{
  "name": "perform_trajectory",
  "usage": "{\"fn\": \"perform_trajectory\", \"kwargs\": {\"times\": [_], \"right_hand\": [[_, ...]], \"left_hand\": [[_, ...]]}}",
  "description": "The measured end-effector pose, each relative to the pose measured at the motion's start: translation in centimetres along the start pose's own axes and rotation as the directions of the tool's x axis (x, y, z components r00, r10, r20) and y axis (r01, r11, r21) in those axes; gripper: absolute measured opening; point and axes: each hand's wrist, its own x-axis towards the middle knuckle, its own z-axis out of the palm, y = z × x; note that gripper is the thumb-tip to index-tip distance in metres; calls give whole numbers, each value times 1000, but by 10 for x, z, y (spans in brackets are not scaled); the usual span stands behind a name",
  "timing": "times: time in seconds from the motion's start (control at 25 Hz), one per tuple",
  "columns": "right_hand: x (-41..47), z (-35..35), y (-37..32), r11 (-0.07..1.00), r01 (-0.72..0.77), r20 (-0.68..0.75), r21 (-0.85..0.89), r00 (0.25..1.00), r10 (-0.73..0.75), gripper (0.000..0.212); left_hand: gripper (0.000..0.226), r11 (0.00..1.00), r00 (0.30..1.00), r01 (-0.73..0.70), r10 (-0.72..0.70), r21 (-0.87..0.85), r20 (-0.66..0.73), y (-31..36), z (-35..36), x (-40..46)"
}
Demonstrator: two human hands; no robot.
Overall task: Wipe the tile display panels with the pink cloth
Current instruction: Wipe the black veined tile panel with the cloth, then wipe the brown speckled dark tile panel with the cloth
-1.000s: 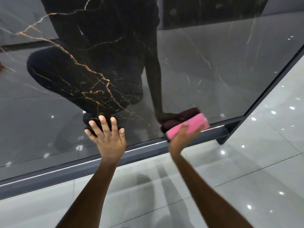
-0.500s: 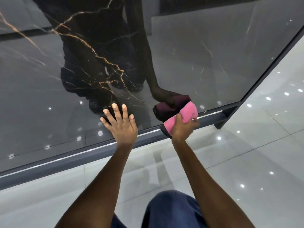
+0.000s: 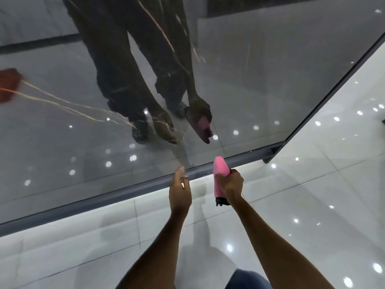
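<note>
Both hands off the dark tile display panel (image 3: 239, 69) right now, hanging just in front of its grey bottom rail (image 3: 125, 193). Right hand (image 3: 230, 184) wrapped around the folded pink cloth (image 3: 219, 174), tip poking up over the rail. Left hand (image 3: 179, 190) loose, fingers relaxed, holding nothing. Best to flatten the cloth against the panel, brace with the free palm, then run long overlapping strokes above the rail, no skipped corners
</note>
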Motion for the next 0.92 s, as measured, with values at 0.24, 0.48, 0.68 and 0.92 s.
{"fn": "perform_trajectory", "kwargs": {"times": [0.24,0.48,0.68,0.92], "right_hand": [[-129,-85,-116,987,149,166,-55,976,-138,23],[-306,-186,-235,947,322,299,-15,905,-303,15],[-433,-223,-232,877,470,456,-104,806,-377,23],[-561,-218,-191,831,551,522,-78,732,-437,18]], "left_hand": [[19,961,995,99,-96,-256,24,137,-140,-41],[29,925,945,253,-299,-283,-132,294,-306,-151],[26,923,894,268,-345,-277,-285,327,-388,-288],[26,908,856,325,-402,-266,-325,286,-457,-428]]}}
